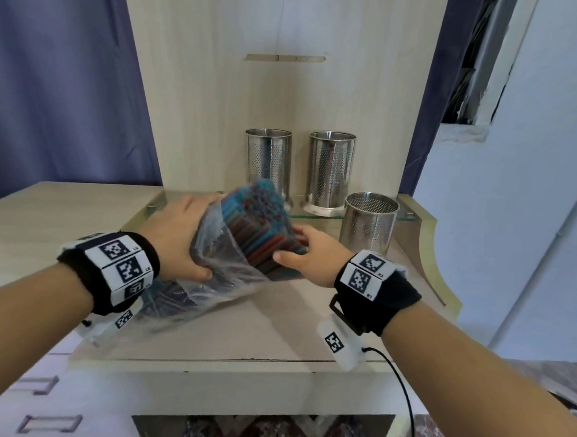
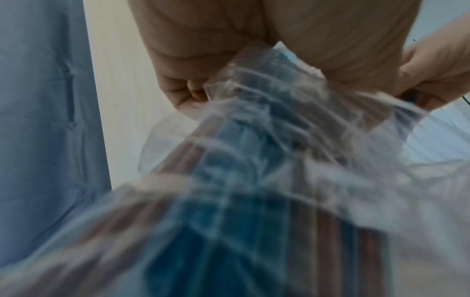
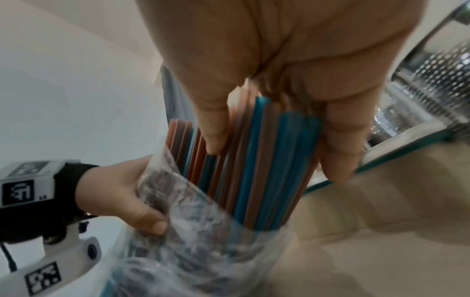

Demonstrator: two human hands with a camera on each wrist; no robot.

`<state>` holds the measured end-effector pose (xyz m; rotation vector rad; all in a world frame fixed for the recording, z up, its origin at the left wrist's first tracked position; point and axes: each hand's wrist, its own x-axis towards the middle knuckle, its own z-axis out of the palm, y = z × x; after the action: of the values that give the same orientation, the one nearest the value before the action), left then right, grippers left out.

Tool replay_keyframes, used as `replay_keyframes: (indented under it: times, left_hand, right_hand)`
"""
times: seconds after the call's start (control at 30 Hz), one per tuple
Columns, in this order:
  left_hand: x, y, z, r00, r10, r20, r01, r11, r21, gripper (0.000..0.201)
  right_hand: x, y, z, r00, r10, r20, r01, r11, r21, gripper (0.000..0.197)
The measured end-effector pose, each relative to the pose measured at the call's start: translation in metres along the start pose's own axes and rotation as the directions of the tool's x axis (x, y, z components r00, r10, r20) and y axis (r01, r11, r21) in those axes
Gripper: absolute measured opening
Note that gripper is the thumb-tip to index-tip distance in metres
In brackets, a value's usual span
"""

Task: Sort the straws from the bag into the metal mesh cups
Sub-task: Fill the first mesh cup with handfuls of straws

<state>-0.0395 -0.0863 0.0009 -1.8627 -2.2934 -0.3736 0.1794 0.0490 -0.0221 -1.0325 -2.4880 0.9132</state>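
Straws (image 1: pixel 263 223), blue and red-brown, stick in a thick bundle out of a clear bag (image 1: pixel 209 281) held just above the wooden bench (image 1: pixel 273 335). Behind it, two mesh cups (image 1: pixel 267 163) stand on a glass shelf (image 1: pixel 317 215), and a third cup (image 1: pixel 369 223) stands on the bench at the right. Both hands are clamped on: the left hand (image 1: pixel 178 235) grips the bag around the bundle, and the right hand (image 1: pixel 311 257) grips the bare straws above the bag's mouth.
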Motion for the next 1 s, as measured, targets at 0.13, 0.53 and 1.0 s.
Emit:
replay_keyframes:
  times: [0.13,0.53,1.0]
  left_hand:
    - [0.001,0.005,0.016,0.988,0.011,0.156,-0.020,0.998,0.058,0.124]
    - [-0.001,0.013,0.037,0.993,-0.044,0.105,0.009,0.949,0.315,0.131]
    - [-0.020,0.023,0.044,0.985,-0.173,-0.009,0.173,0.985,-0.022,0.115]
  right_hand:
    - [-0.011,0.007,-0.017,0.989,0.064,0.134,-0.022,0.955,-0.297,0.078]
    - [0.006,0.065,-0.100,0.842,0.045,-0.538,-0.217,0.941,-0.261,0.101]
    - [0.017,0.093,-0.092,0.889,0.180,-0.421,-0.198,0.980,0.000,0.121]
